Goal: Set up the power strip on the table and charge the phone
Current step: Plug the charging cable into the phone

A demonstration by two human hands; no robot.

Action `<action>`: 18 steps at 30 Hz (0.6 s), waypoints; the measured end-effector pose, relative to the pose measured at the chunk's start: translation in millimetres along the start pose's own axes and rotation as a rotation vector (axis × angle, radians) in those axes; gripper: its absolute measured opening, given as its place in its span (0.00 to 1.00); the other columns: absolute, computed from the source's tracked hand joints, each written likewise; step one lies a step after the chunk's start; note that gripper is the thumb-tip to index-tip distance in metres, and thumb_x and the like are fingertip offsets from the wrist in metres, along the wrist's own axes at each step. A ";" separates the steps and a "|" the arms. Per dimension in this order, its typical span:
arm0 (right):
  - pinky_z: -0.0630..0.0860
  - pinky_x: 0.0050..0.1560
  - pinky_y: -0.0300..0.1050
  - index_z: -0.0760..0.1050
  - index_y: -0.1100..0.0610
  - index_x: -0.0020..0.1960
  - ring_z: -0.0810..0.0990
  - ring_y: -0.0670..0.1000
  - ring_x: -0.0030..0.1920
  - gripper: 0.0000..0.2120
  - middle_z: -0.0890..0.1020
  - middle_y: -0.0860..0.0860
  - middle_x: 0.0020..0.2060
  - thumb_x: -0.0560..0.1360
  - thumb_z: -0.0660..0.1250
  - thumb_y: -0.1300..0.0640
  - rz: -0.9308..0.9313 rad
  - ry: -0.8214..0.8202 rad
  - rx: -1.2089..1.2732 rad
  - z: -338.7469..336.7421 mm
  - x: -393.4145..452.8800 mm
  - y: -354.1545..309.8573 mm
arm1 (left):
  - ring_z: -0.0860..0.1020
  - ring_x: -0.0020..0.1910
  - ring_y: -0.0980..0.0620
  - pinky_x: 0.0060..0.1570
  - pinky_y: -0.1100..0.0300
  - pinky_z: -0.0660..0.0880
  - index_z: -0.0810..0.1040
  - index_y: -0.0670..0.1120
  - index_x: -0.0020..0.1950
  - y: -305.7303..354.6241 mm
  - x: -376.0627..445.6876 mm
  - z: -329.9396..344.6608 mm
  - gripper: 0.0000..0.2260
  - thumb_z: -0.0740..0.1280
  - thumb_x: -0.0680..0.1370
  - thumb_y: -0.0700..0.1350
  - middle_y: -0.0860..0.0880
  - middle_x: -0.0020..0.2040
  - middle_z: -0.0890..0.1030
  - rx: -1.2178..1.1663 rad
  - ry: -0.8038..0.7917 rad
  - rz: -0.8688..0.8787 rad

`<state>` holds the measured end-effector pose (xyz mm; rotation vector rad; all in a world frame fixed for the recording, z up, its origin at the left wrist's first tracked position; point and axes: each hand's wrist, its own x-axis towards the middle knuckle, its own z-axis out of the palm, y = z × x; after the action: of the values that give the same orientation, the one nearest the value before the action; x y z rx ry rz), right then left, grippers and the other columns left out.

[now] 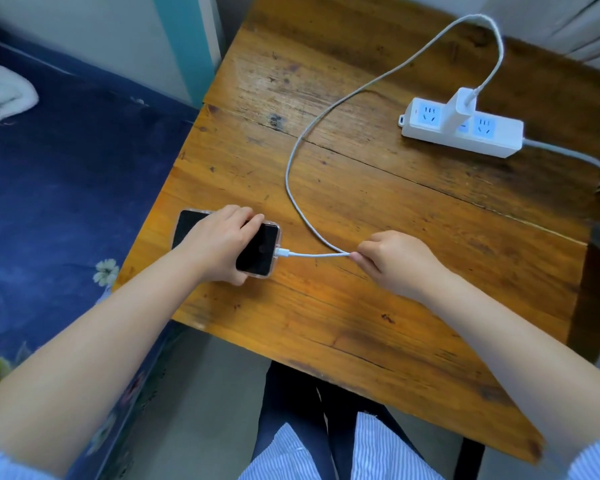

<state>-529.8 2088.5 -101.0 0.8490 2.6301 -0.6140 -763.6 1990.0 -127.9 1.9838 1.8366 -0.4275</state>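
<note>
A black phone [258, 250] in a clear case lies flat near the left edge of the wooden table [378, 209]. My left hand [219, 242] grips it across the middle. The white charging cable [293, 157] is plugged into the phone's right end. My right hand [397, 259] pinches the cable a short way from the plug. The cable loops back to a white charger [459, 109] seated in the white power strip [463, 128] at the table's far right. The strip's grey cord [568, 155] runs off the right edge.
A bed with a dark blue flowered cover [59, 188] stands against the table's left side. A white cloth [4, 95] lies on it at the far left. My legs and striped shirt are below the table's near edge.
</note>
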 end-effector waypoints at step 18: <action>0.64 0.32 0.46 0.73 0.60 0.45 0.77 0.59 0.38 0.20 0.80 0.58 0.38 0.78 0.51 0.46 0.191 0.143 -0.021 35.7 8.3 15.3 | 0.58 0.72 0.45 0.71 0.54 0.61 0.48 0.42 0.74 3.7 66.1 -17.9 0.45 0.74 0.67 0.46 0.43 0.73 0.59 0.148 -0.116 -0.093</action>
<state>-521.4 2086.4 -139.8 1.1614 2.6317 -0.4908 -755.0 2056.1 -143.8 1.9281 1.8773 -0.7100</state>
